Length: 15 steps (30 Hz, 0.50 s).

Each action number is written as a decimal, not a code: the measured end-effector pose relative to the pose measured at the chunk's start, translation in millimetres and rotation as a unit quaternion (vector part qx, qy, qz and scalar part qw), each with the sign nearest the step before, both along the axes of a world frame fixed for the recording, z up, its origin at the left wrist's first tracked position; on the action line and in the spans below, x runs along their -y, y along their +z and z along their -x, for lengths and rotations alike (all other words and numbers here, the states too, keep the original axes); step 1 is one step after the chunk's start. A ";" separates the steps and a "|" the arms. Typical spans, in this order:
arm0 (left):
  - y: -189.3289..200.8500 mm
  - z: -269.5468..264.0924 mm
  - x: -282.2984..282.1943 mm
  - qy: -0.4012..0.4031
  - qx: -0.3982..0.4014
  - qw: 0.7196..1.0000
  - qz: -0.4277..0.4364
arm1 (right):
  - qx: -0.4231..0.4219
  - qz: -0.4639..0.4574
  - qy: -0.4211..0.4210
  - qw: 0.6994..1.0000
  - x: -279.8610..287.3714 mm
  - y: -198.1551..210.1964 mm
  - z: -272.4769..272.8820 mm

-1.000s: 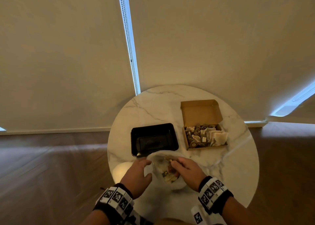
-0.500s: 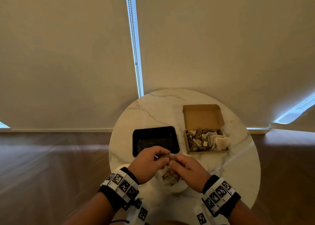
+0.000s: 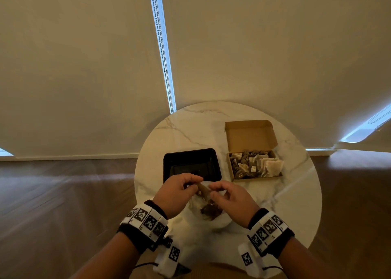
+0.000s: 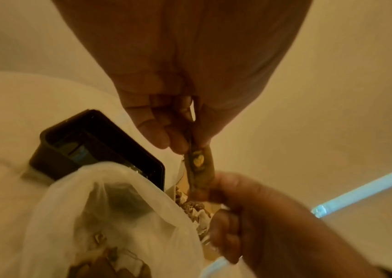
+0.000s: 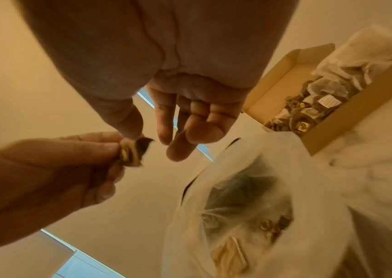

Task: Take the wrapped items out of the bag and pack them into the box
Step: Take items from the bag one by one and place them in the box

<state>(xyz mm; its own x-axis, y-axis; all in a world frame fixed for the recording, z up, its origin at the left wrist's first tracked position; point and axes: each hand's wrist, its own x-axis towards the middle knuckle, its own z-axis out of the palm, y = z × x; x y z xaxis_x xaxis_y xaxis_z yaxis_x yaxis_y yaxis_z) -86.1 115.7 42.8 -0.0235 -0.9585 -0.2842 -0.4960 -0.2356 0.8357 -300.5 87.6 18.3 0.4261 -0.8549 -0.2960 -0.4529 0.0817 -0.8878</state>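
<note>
Blinds [image 3: 275,46], two of them, hang behind the round marble surface [image 3: 190,128], a bead chain [image 3: 163,52] in the bright gap between them. On the surface sit one cardboard box [image 3: 250,135], lid open, at far right, and one black tray [image 3: 191,155] beside it, apart from it. The box holds a heap of wrapped items [image 3: 254,164], too many and too jumbled to count. Nearer me lies one thin white bag [image 5: 249,169], mouth open, with more items showing through it. Just above the bag I hold one small brown wrapped item [image 4: 199,165] between my two hands. My left hand [image 3: 177,194] has its grip clamped on one end. My right hand [image 3: 230,200] touches the other end with thumb and fingertip, the other fingers loosely spread. Both hands hide the tray's near rim.
</note>
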 end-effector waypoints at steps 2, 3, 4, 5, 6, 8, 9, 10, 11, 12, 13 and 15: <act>4.0 3.4 0.6 -0.032 0.041 0.999 0.010 | 0.018 0.012 0.002 1.000 3.6 9.4 -2.1; 6.9 5.6 0.7 -0.038 0.049 0.998 0.013 | 0.022 0.020 0.006 1.000 5.4 13.0 -3.0; 10.3 7.8 1.0 -0.038 0.048 0.998 0.018 | 0.024 0.026 0.009 0.999 6.9 15.5 -3.8; 13.6 9.5 1.5 -0.034 0.043 0.998 0.025 | 0.029 0.030 0.012 0.999 8.0 17.9 -4.3; 17.4 11.1 2.3 -0.028 0.034 0.998 0.035 | 0.033 0.034 0.013 0.999 8.5 19.8 -4.3; 21.6 12.1 3.7 -0.014 0.017 0.998 0.054 | 0.046 0.038 0.014 0.998 8.9 23.6 -4.9; 22.9 12.0 3.9 -0.007 0.009 0.998 0.059 | 0.054 0.038 0.011 0.998 8.6 25.9 -4.8; 23.2 11.4 4.2 -0.002 0.004 0.998 0.059 | 0.061 0.040 0.005 0.997 8.5 27.4 -4.5; 23.3 10.7 4.4 0.001 0.003 0.998 0.056 | 0.067 0.041 -0.001 0.997 8.4 29.4 -4.1; 23.2 9.9 4.7 0.001 0.003 0.999 0.052 | 0.072 0.042 -0.009 0.996 8.6 31.3 -3.4; 23.0 8.9 5.0 0.000 0.005 0.999 0.047 | 0.079 0.040 -0.021 0.996 9.3 32.9 -2.4; 22.3 6.4 5.7 -0.008 0.018 0.999 0.047 | 0.104 0.022 -0.054 0.993 12.0 37.4 -0.8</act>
<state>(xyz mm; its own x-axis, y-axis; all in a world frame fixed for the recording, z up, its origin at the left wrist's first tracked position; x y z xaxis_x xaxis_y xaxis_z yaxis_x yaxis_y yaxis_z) -92.5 110.0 65.1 -0.0308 -0.9806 -0.1938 -0.5295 -0.1485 0.8352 -299.6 75.6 55.7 0.3789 -0.9091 -0.1732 -0.2502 0.0795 -0.9649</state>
